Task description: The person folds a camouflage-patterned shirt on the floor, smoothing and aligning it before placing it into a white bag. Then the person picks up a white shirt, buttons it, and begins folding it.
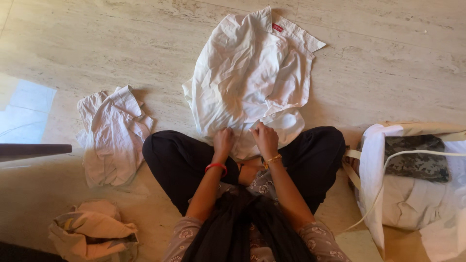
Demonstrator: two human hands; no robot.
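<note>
Left hand (pixel 223 139) and right hand (pixel 265 138) both closed on the near hem of a white shirt (pixel 252 77) — fingertips hidden in the cloth. Shirt lies crumpled on the floor (pixel 388 63), spread away from crossed legs. Folded pale garment (pixel 114 133) to the left; white bag (pixel 412 194) at right, cut off by frame edge.

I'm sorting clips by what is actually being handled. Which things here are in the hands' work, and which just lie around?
In hand:
- white shirt, its near edge gripped by both hands
- left hand
- right hand

Lying about:
- crumpled pale garment on the floor, left
- bundled cloth, near left
- white bag with clothes, right
</note>
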